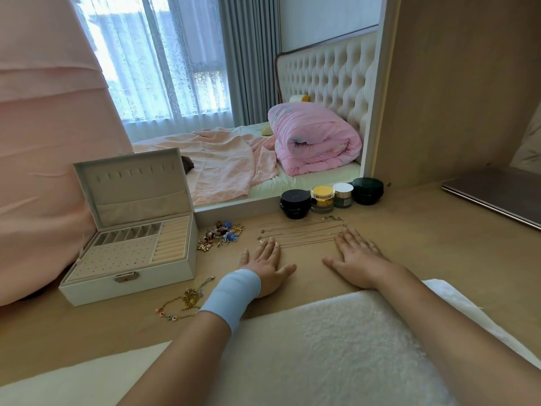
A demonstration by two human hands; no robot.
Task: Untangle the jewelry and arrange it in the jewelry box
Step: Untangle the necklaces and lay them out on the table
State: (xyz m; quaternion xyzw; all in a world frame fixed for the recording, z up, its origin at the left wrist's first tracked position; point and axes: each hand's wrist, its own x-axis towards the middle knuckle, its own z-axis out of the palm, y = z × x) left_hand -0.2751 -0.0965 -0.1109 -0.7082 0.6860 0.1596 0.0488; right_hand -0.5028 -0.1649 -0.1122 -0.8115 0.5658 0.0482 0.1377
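A white jewelry box [187, 266] stands open on the left of the wooden table, its lid upright and its compartments bare. Several thin chains [304, 233] lie stretched out side by side beyond my hands. My left hand [265, 265], with a light blue band on the wrist, lies flat on the table by the chains' left ends. My right hand [355, 257] lies flat by their right ends. A heap of earrings and charms [221, 234] sits right of the box. Gold bracelets with coloured beads [184, 303] lie in front of the box.
Several cosmetic jars [332, 194] stand in a row behind the chains, at the foot of a mirror [263, 98]. A closed laptop [497, 191] lies at the far right. A white fluffy cloth [322, 347] covers the near table edge under my forearms. Pink fabric [44, 142] hangs at left.
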